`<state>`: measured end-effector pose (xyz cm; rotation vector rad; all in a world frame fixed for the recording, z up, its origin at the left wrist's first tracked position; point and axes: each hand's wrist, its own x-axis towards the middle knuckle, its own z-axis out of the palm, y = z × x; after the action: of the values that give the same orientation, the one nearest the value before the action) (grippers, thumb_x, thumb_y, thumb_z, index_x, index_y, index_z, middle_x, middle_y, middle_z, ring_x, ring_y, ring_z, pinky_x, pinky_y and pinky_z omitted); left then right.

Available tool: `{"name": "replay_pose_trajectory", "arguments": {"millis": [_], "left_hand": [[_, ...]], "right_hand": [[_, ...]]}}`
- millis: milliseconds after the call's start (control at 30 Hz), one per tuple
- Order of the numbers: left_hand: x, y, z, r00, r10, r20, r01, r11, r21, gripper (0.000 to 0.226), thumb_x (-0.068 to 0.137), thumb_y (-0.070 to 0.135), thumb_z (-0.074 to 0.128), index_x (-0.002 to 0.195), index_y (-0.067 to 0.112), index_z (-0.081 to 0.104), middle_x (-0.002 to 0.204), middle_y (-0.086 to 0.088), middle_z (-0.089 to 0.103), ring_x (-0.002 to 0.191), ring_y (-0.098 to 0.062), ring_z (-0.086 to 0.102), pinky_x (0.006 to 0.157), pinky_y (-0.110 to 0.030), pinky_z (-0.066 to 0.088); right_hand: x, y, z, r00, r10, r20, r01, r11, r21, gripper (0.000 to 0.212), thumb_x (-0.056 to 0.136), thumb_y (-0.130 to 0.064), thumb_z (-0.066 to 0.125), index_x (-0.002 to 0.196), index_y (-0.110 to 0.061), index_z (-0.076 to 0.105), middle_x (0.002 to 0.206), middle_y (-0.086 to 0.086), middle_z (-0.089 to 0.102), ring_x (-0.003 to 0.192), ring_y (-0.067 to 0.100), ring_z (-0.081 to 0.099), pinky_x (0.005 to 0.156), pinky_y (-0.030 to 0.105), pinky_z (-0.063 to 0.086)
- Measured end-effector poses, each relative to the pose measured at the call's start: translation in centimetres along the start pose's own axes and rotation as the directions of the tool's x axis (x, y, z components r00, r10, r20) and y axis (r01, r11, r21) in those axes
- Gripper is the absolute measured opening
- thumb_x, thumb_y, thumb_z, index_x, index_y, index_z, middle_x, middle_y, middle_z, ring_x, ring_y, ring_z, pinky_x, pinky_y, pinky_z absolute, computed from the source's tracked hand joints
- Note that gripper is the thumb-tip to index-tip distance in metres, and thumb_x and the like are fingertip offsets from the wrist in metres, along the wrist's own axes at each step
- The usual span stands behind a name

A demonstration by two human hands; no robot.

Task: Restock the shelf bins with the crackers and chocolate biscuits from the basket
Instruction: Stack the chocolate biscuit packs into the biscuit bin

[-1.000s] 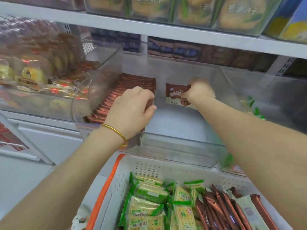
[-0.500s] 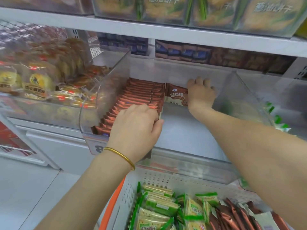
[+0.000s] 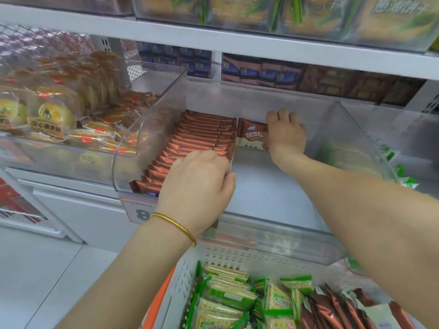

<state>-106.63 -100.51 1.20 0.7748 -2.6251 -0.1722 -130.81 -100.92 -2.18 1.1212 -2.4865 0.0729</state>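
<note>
1. Biscuits (image 3: 202,148): we see slim packs in shiny brown wrap, stood on edge in one tight row. The row runs from front to back along the left side of a clear bin (image 3: 261,96) on the shelf (image 3: 237,43).
2. One more pack (image 3: 251,135) stands upright at the back of the bin, just right of the row's far end. Its brown and cream face, with white print, is turned toward us.
3. More brown packs lie in the right part of the white basket (image 3: 237,260) below the bin. Green-edged crackers (image 3: 228,295) are heaped to their left.
4. The left hand (image 3: 197,186) sits over the near half of the row, palm down. Its fingers curl over the packs' tops and its thumb lies against the row's right side, so we read it as clasping the biscuits. A gold bangle (image 3: 175,224) circles that wrist.
5. The right hand (image 3: 286,134) reaches deep into the bin on an outstretched arm, its back toward us and its fingers up near the rear wall. It covers the pack's right edge and touches it. We cannot tell whether it grips the pack, as the thumb is hidden.
</note>
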Motion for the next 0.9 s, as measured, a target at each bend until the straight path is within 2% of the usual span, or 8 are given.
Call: {"name": "replay_pose_trajectory", "arguments": {"millis": [133,233,400,500,567,700,800,900], "left_hand": [[-0.1,0.1,-0.2,0.987,0.072,-0.147,-0.069,0.997,0.025,0.039,0.086,0.036,0.033,0.090,0.015,0.066,0.085,-0.001,0.064,0.082,-0.028,0.057,0.072,-0.038,0.043],[-1.3,1.6,-1.1,0.936,0.176,-0.304,-0.177,0.984,0.026,0.027,0.088,0.026,0.043,0.094,0.012,0.066,0.086,-0.004,0.064,0.081,-0.031,0.058,0.069,-0.041,0.042],[-6.4,5.8,-0.4,0.840,0.397,-0.369,-0.422,0.907,0.015,0.021,0.090,0.016,0.050,0.077,0.008,0.065,0.070,-0.007,0.057,0.068,-0.030,0.054,0.063,-0.040,0.035],[-9.2,7.5,2.0,0.868,0.460,-0.188,-0.473,0.881,-0.026,0.021,0.088,0.019,0.050,0.075,0.011,0.064,0.068,-0.004,0.057,0.067,-0.029,0.054,0.063,-0.036,0.033],[-10.2,8.6,3.6,0.877,0.478,-0.043,-0.479,0.876,-0.058,0.023,0.087,0.022,0.046,0.075,0.013,0.063,0.069,-0.002,0.058,0.068,-0.028,0.056,0.063,-0.034,0.034],[-11.4,10.3,6.3,0.873,0.471,0.129,-0.456,0.881,-0.127,0.028,0.086,0.026,0.041,0.076,0.015,0.064,0.070,0.001,0.062,0.069,-0.025,0.059,0.067,-0.034,0.044],[-11.9,10.6,7.3,0.869,0.461,0.177,-0.439,0.886,-0.149,0.030,0.088,0.026,0.040,0.076,0.015,0.065,0.069,0.001,0.062,0.069,-0.023,0.059,0.067,-0.035,0.048],[-12.2,10.4,7.7,0.874,0.445,0.194,-0.423,0.895,-0.143,0.032,0.089,0.029,0.038,0.075,0.017,0.065,0.068,0.005,0.062,0.068,-0.018,0.058,0.065,-0.031,0.047]], "right_hand": [[0.0,-0.3,-2.7,0.986,0.168,0.013,-0.164,0.946,0.280,0.040,0.093,-0.012,0.054,0.131,-0.010,0.043,0.133,0.014,0.044,0.117,0.033,0.046,0.071,0.035,0.037],[-2.1,0.0,-7.9,0.960,0.280,0.014,-0.210,0.686,0.697,0.019,0.091,-0.013,0.053,0.108,-0.019,0.058,0.114,0.002,0.057,0.104,0.026,0.058,0.073,0.028,0.041],[-18.3,4.5,-17.0,0.997,-0.048,-0.055,0.068,0.343,0.937,0.022,0.084,0.000,0.062,0.078,-0.020,0.056,0.067,-0.002,0.059,0.055,0.015,0.062,0.048,0.024,0.049],[-25.7,8.9,-14.3,0.893,-0.271,0.358,-0.192,0.492,0.849,0.020,0.086,0.001,0.063,0.077,-0.017,0.060,0.057,-0.002,0.060,0.047,0.012,0.059,0.043,0.025,0.048],[-28.3,11.7,-9.6,0.769,-0.222,0.599,-0.326,0.671,0.667,0.017,0.087,0.000,0.061,0.077,-0.014,0.061,0.056,-0.004,0.061,0.052,0.015,0.063,0.045,0.020,0.047],[-30.7,16.1,-1.3,0.766,0.063,0.639,-0.295,0.919,0.264,0.003,0.087,-0.010,0.057,0.086,-0.009,0.060,0.081,0.006,0.062,0.086,0.027,0.062,0.069,0.032,0.050],[-31.9,17.0,1.2,0.690,0.167,0.705,-0.307,0.949,0.076,0.032,0.092,-0.033,0.057,0.074,-0.011,0.044,0.072,0.003,0.052,0.079,0.028,0.057,0.063,0.032,0.043],[-32.8,16.4,2.6,0.661,0.187,0.726,-0.303,0.953,0.031,0.040,0.097,-0.044,0.046,0.087,-0.006,0.053,0.084,0.008,0.062,0.082,0.030,0.062,0.063,0.032,0.043]]}}
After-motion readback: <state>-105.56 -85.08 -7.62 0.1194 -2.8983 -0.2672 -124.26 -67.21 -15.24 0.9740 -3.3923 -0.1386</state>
